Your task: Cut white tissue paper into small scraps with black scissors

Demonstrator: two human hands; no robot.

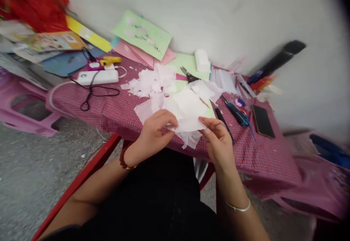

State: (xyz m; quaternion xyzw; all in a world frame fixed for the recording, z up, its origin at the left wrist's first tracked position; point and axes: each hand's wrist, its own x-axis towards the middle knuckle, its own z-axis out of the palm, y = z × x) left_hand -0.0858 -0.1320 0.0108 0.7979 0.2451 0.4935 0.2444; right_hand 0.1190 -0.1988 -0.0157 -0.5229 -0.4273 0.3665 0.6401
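Holding a white paper sheet [188, 106] near frame centre: left hand [157, 129] pinches the lower-left edge, right hand [218, 139] pinches the lower-right edge. Scissors [192, 77] lie above, at upper centre.

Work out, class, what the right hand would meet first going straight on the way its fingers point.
The right hand would most likely meet the white paper at its fingertips; whether it would slide over or under is unclear.
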